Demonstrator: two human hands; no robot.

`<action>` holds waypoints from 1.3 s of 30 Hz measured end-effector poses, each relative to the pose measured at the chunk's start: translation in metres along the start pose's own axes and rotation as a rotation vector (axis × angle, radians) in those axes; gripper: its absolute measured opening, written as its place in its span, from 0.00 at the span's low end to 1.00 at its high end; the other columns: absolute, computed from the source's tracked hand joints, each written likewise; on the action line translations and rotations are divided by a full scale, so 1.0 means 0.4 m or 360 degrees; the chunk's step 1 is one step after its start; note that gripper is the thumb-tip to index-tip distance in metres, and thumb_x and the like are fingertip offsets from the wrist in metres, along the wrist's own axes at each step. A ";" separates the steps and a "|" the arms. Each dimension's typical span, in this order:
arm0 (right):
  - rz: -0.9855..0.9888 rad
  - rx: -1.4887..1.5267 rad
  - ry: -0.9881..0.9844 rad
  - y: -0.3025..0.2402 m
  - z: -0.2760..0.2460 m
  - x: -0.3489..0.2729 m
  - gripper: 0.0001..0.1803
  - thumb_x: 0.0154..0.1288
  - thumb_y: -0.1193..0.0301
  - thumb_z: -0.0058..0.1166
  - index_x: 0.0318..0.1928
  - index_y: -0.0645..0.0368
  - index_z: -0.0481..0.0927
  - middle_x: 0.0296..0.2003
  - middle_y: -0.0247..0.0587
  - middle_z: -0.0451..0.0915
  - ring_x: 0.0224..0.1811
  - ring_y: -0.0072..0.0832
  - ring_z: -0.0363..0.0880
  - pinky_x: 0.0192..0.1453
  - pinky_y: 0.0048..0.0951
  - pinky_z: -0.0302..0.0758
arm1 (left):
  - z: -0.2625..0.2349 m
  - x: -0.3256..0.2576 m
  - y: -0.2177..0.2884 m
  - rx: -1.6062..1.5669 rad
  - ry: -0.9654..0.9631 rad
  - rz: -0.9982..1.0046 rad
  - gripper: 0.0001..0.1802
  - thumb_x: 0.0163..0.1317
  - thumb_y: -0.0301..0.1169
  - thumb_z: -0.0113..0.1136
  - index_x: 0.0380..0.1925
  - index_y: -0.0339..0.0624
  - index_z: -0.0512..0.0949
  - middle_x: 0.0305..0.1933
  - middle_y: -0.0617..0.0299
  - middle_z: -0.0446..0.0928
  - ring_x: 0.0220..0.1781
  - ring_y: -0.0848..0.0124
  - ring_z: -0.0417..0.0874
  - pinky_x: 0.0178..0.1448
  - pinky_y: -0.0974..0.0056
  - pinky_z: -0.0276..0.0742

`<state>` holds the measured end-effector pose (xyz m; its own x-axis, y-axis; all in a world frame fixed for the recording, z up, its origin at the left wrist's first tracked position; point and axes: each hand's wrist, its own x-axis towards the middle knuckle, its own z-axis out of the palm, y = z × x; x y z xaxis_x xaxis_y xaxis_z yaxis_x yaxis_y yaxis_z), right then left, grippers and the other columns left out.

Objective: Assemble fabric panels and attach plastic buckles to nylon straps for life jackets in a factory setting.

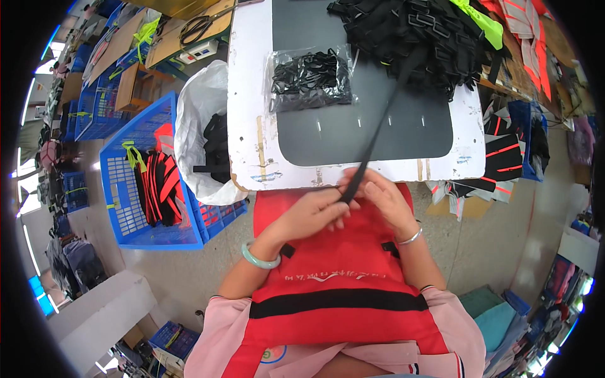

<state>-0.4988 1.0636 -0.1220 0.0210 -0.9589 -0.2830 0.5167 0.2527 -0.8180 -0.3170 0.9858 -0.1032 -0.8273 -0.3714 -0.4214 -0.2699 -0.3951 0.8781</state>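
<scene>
A black webbing strap [382, 123] runs at a slant over the table, from a big heap of black straps with buckles [422, 44] down to my hands at the near edge. My left hand [319, 211] is closed around the strap near its lower end. Close beside it, my right hand [382, 196] has its fingers curled in and gripping the same strap a little higher. Some fingertips are slightly blurred and overlap behind the strap. On the table, left of the strap, lies a clear plastic bag of small black pieces [309, 79].
The white-edged table [252, 151] has a dark grey top. Left of it stand a white sack [195, 126] holding black material and a blue crate [120, 208] with black and orange pieces. Scissors [196, 28] lie back left. Striped pieces [504, 157] hang at the right.
</scene>
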 end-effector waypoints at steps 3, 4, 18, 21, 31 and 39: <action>-0.0259 0.0032 -0.0257 -0.049 0.021 0.023 0.17 0.71 0.64 0.41 0.48 0.67 0.72 0.39 0.45 0.79 0.44 0.32 0.77 0.54 0.34 0.70 | -0.008 -0.037 -0.013 -0.0138 -0.0114 0.0022 0.14 0.67 0.29 0.47 0.48 0.33 0.75 0.32 0.61 0.78 0.34 0.75 0.81 0.35 0.72 0.78; -0.0539 0.0305 -0.0204 -0.086 0.001 0.036 0.15 0.71 0.64 0.41 0.43 0.66 0.72 0.36 0.46 0.79 0.41 0.34 0.77 0.52 0.37 0.71 | -0.034 -0.058 -0.020 -0.0161 0.0142 0.0043 0.13 0.67 0.27 0.48 0.48 0.32 0.74 0.33 0.58 0.79 0.33 0.73 0.82 0.35 0.71 0.78; -0.1024 -0.0143 0.1335 -0.145 -0.160 0.041 0.17 0.75 0.62 0.35 0.43 0.64 0.72 0.22 0.30 0.62 0.22 0.18 0.62 0.30 0.25 0.71 | -0.325 0.079 0.079 -0.0968 0.1385 0.1050 0.05 0.61 0.28 0.55 0.33 0.39 0.72 0.28 0.60 0.75 0.31 0.66 0.80 0.39 0.63 0.79; -0.0762 -0.0297 0.1103 -0.082 -0.117 0.042 0.22 0.75 0.57 0.32 0.42 0.64 0.72 0.21 0.26 0.58 0.20 0.16 0.56 0.24 0.19 0.59 | -0.317 0.171 0.160 0.0339 0.1349 0.0498 0.09 0.60 0.31 0.55 0.33 0.34 0.75 0.25 0.57 0.77 0.28 0.62 0.79 0.37 0.58 0.76; -0.0563 -0.1130 0.0686 -0.009 -0.070 0.049 0.25 0.73 0.56 0.35 0.38 0.66 0.76 0.24 0.33 0.72 0.24 0.18 0.62 0.28 0.21 0.62 | -0.366 0.239 0.155 0.1985 0.1208 0.0490 0.11 0.53 0.30 0.62 0.30 0.32 0.78 0.30 0.46 0.77 0.34 0.54 0.79 0.40 0.58 0.71; -0.0552 -0.1176 0.0691 -0.056 -0.033 0.100 0.09 0.64 0.69 0.54 0.37 0.63 0.74 0.22 0.32 0.71 0.24 0.17 0.64 0.29 0.21 0.64 | -0.218 0.152 0.122 -0.0173 0.0778 0.0487 0.11 0.61 0.31 0.58 0.38 0.34 0.77 0.31 0.56 0.80 0.34 0.72 0.81 0.42 0.70 0.74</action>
<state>-0.5208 1.0214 -0.1216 -0.4330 -0.9014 -0.0035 -0.2461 0.1220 -0.9615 -0.3377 0.8707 -0.1058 -0.5295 -0.8163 -0.2308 0.0189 -0.2833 0.9588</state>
